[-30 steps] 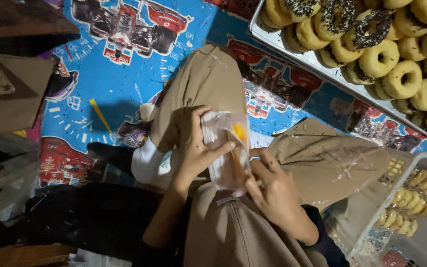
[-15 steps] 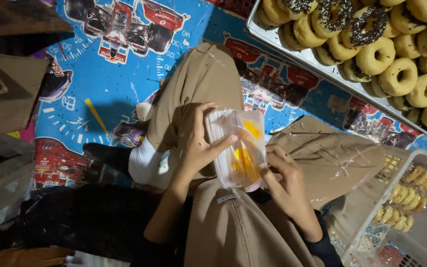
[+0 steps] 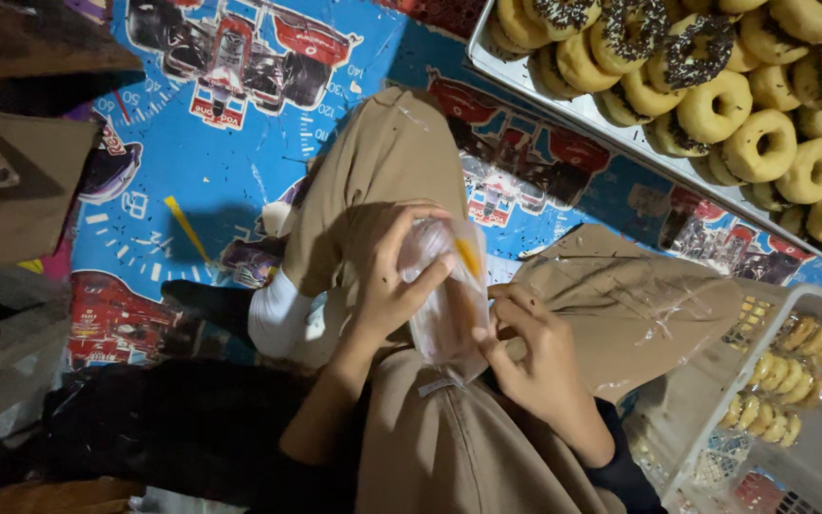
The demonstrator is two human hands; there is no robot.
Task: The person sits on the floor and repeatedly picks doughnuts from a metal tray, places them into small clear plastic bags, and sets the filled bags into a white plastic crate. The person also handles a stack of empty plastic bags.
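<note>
Your left hand clasps the clear plastic bag over your lap; your right hand pinches its lower edge; it looks light, soft, slippery, crushable; support it just beneath your grip.

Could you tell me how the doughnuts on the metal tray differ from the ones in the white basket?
The doughnuts on the metal tray lie bare and piled loosely; those in the white basket are wrapped in clear packs, lined up in rows. Some tray doughnuts carry dark sprinkles; the basket ones look plain. Both are golden rings.
</note>
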